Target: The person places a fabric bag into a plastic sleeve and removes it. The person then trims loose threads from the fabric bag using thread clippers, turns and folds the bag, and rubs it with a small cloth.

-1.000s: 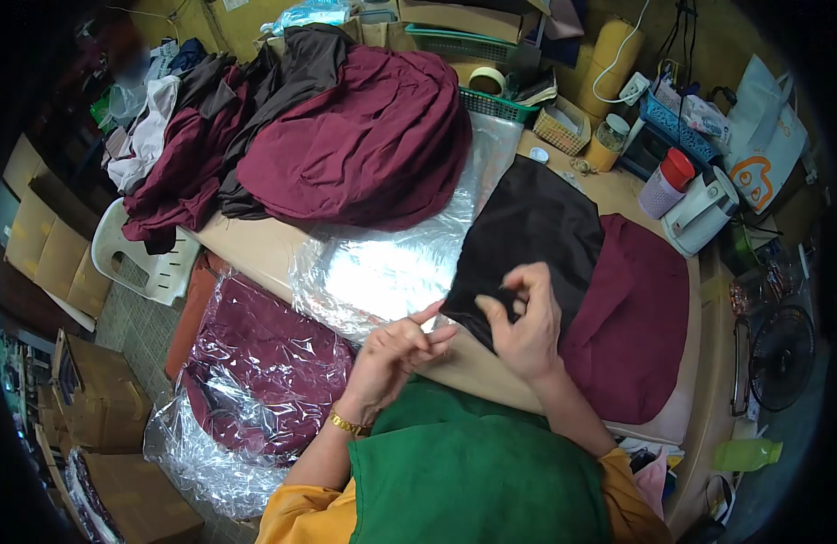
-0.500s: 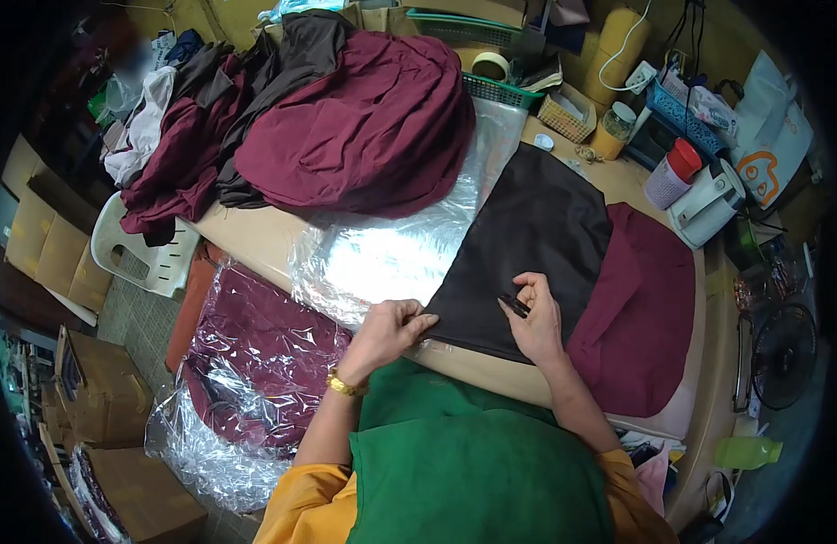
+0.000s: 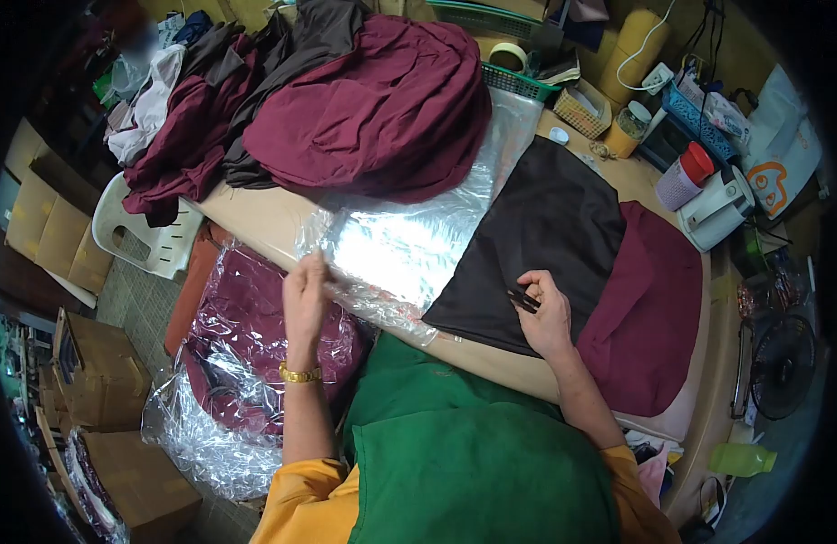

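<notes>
— "Your right hand (image 3: 547, 313) curls around a small dark tool (image 3: 524, 300) over flat black cloth (image 3: 538, 227)."
— "Your blurred left hand (image 3: 308, 279) hangs part-curled, grip unclear; an orange outline marks the white bag (image 3: 783, 150)."

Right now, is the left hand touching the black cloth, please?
No, a visible gap separates the left hand from the black cloth.
</notes>
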The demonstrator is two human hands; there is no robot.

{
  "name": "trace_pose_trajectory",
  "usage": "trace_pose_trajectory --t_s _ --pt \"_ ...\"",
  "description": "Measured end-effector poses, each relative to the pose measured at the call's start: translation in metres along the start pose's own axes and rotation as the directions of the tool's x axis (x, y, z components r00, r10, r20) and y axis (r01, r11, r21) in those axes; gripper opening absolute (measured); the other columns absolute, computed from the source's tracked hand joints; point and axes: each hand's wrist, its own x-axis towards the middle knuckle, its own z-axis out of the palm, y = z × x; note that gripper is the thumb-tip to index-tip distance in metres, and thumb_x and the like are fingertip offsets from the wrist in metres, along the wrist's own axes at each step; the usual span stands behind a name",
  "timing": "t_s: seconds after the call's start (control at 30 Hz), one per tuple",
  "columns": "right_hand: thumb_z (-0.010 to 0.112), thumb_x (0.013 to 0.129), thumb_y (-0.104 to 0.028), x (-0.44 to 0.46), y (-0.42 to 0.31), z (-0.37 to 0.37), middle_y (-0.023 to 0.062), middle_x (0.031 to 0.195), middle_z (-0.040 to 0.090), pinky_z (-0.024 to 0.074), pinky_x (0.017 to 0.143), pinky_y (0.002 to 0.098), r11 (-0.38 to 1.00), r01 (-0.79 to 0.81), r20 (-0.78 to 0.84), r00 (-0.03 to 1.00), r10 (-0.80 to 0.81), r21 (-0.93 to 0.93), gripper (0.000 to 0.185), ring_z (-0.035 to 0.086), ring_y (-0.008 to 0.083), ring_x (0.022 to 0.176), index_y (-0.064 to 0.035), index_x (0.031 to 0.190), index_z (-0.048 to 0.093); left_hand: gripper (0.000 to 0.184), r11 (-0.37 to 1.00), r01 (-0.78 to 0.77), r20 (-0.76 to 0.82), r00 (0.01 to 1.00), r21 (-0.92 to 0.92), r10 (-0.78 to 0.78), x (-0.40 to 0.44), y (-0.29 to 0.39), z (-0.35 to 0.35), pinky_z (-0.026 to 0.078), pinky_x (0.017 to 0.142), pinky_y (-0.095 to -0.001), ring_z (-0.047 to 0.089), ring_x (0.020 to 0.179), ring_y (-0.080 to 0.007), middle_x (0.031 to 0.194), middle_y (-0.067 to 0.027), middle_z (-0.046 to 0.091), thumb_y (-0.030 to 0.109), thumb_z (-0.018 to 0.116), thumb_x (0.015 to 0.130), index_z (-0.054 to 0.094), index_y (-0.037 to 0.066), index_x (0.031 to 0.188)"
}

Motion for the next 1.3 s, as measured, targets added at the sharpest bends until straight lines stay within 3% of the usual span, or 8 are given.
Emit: trace_pose_trajectory --t_s 0.1,0.17,0.33,0.6,0.7,0.8,0.9,1.3 --pt "0.071 0.079 0.004 0.000 0.003 0.003 -0.0005 0.062 0.046 0.0349 0.053 0.0268 0.999 0.024 0.000 1.000 -0.024 -0.040 0.027 0.042 0.0083 0.054 -0.0039 0.099 0.055 0.052 0.979 0.204 0.293 0.936 0.004 -0.196 -0.019 0.036 0.054 0.051 0.059 -0.0309 0.067 0.070 -0.0169 0.085 -0.0140 0.068 0.041 0.054 0.100 0.051 -0.003 0.128" --pt "0.072 0.080 0.003 0.000 0.003 0.001 -0.0007 0.061 0.046 0.0350 0.053 0.0265 1.000 0.008 0.012 1.000 -0.008 -0.019 0.026 0.043 0.0077 0.055 -0.0036 0.099 0.055 0.055 0.949 -0.156 0.469 0.883 0.273 0.010 -0.031 0.017 0.088 0.049 0.064 -0.0388 0.064 0.067 -0.0236 0.077 -0.0144 0.065 0.038 0.062 0.096 0.051 -0.002 0.133" --pt "0.072 0.082 0.001 0.000 0.004 -0.003 -0.0015 0.061 0.047 0.0346 0.053 0.0257 0.999 -0.009 0.006 1.000 0.009 0.032 0.023 0.042 0.0062 0.055 -0.0029 0.097 0.055 0.045 0.972 0.041 0.641 0.744 0.233 -0.186 -0.020 0.022 0.077 0.038 0.053 -0.0273 0.044 0.057 -0.0057 0.059 0.0035 0.047 0.035 0.064 0.096 0.056 0.001 0.068" --pt "0.085 0.073 -0.023 -0.007 -0.060 0.011 0.0089 0.076 0.062 0.0501 0.060 0.0329 0.982 0.179 0.069 0.981 -0.183 0.064 0.038 0.064 0.0212 0.065 -0.0044 0.098 0.063 0.025 0.981 0.193 0.536 0.828 0.005 -0.166 -0.021 0.022 0.055 0.035 0.052 -0.0210 0.045 0.059 -0.0026 0.061 0.0074 0.047 0.023 0.063 0.098 0.061 0.006 0.080" --pt "0.079 0.077 -0.011 -0.010 -0.061 0.022 0.0054 0.079 0.065 0.0493 0.060 0.0333 0.897 0.426 0.278 0.882 -0.381 -0.120 0.027 0.062 0.0152 0.067 -0.0036 0.098 0.064 0.032 0.960 0.093 0.048 0.995 -0.265 -0.083 -0.017 0.020 0.063 0.048 0.066 -0.0254 0.056 0.086 -0.0096 0.102 -0.0037 0.058 0.001 0.065 0.088 0.055 0.004 0.119" --pt "0.072 0.086 -0.007 -0.002 -0.038 0.038 0.0017 0.078 0.065 0.0437 0.058 0.0273 0.962 0.060 0.190 0.975 -0.113 0.267 0.010 0.056 0.0078 0.065 -0.0015 0.087 0.064 0.037 0.946 -0.295 0.002 0.955 0.133 0.297 -0.003 0.015 0.041 0.047 0.065 -0.0208 0.055 0.086 -0.0088 0.114 -0.0046 0.055 -0.002 0.066 0.084 0.060 0.001 0.120" --pt "0.068 0.089 -0.009 0.005 -0.031 0.024 -0.0028 0.073 0.060 0.0421 0.059 0.0230 0.779 -0.313 0.351 0.928 0.129 0.543 0.013 0.053 0.0029 0.066 0.0007 0.083 0.063 0.043 0.989 0.000 0.335 0.941 -0.146 0.049 -0.014 0.024 0.042 0.046 0.064 -0.0199 0.054 0.074 -0.0055 0.115 -0.0046 0.056 -0.002 0.070 0.082 0.060 0.000 0.124" --pt "0.067 0.093 -0.013 0.000 -0.003 0.019 -0.0063 0.070 0.054 0.0352 0.052 0.0203 0.469 -0.440 0.432 0.892 0.130 0.766 0.013 0.047 0.0024 0.059 -0.0073 0.083 0.061 0.017 0.793 0.274 0.273 0.952 -0.545 -0.141 -0.011 0.016 0.125 0.035 0.047 -0.0181 0.044 0.052 -0.0014 0.072 0.0035 0.063 0.023 0.065 0.097 0.068 0.006 0.093"
